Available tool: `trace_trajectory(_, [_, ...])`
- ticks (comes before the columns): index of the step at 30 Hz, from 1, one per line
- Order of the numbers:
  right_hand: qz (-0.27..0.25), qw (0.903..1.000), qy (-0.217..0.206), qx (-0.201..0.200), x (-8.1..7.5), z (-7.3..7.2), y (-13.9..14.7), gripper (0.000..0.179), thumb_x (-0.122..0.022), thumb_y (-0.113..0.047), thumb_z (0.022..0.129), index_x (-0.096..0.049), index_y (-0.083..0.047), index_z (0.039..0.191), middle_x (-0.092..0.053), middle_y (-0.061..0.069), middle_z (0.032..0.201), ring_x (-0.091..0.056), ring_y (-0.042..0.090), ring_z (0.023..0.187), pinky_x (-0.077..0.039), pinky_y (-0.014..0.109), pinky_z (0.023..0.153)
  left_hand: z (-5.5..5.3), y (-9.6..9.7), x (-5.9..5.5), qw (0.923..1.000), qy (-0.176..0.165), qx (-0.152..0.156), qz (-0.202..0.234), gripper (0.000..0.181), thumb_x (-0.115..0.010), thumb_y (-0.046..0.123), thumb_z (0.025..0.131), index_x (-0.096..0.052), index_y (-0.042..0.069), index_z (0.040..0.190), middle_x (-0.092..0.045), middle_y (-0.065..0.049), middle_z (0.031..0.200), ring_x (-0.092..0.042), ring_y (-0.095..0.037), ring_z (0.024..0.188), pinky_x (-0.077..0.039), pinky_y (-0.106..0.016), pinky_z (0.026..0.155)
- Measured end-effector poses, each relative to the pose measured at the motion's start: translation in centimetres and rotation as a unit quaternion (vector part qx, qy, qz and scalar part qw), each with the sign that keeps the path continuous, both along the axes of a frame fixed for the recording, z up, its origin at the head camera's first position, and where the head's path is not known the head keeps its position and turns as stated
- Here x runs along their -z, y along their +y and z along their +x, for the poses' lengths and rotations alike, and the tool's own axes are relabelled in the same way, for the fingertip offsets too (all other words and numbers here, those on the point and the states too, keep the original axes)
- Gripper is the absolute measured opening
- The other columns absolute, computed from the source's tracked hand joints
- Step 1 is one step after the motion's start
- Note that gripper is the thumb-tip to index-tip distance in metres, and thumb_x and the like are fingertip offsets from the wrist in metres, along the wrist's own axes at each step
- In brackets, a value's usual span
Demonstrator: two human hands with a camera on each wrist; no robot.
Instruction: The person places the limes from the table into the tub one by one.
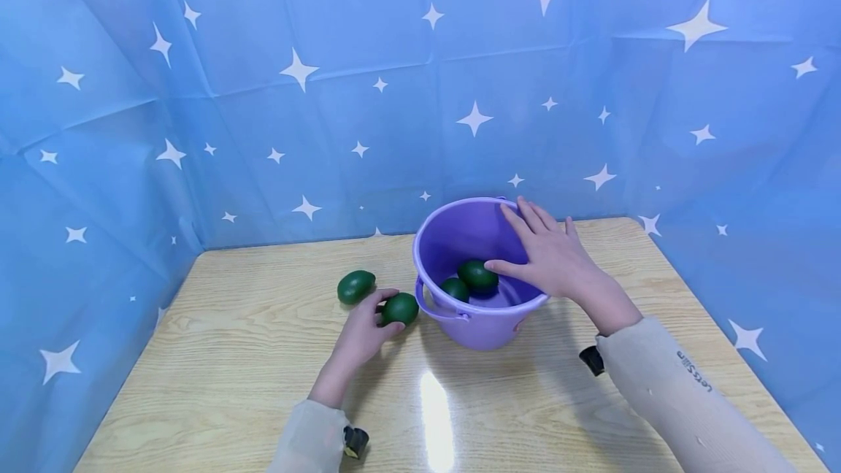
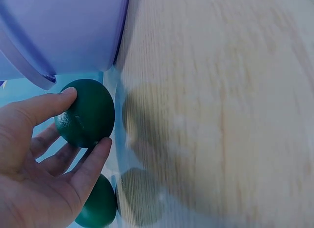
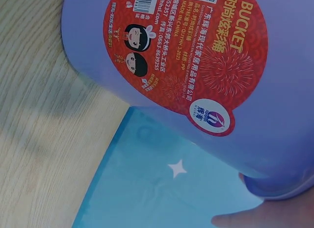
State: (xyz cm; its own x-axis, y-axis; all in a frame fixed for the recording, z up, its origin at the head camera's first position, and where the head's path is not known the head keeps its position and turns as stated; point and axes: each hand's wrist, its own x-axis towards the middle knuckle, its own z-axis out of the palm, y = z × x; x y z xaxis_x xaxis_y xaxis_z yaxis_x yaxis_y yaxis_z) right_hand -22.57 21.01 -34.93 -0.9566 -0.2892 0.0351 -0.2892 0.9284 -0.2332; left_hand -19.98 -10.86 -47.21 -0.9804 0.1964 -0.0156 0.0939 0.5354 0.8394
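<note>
Green avocado pinched by left hand; spread right hand touched bucket at right; likely pickup step, needed lift.

Bucket: on table, before curtain.
In bucket: two inner fruits, one behind and right.
Left of bucket: near fruit; outer fruit farther left, behind.

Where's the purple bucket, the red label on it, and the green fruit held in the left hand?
Purple bucket (image 1: 482,332): head view, on its outer front wall.
Red label (image 3: 189,56): right wrist view, mid-face.
Held green fruit (image 2: 90,113): left wrist view, middle of its visible side.
</note>
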Motion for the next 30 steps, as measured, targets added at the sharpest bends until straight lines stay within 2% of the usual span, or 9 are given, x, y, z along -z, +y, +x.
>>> trace_trajectory(18, [0.003, 1.0000, 0.006, -0.002, 0.0, -0.1, 0.1, 0.101, -0.051, -0.073, 0.089, -0.010, -0.018, 0.162, -0.003, 0.018, 0.168, -0.007, 0.045, 0.153, -0.006, 0.082, 0.112, 0.0, -0.5, -0.8, 0.9998, 0.010, -0.016, 0.002, 0.053, -0.074, 0.009, 0.088, -0.055, 0.008, 0.138, -0.056, -0.017, 0.143, -0.057, -0.041, 0.128, -0.052, -0.053, 0.104])
trace_trajectory(30, [-0.020, 0.9998, 0.001, 0.007, -0.1, 0.2, 0.2, 0.100, -0.053, -0.074, 0.088, -0.015, -0.018, 0.161, -0.007, 0.019, 0.168, -0.009, 0.046, 0.153, -0.008, 0.083, 0.111, 0.5, -1.3, -1.3, 0.9996, 0.019, -0.022, -0.001, 0.055, -0.074, 0.011, 0.089, -0.054, 0.007, 0.140, -0.054, -0.020, 0.144, -0.055, -0.041, 0.130, -0.052, -0.054, 0.103])
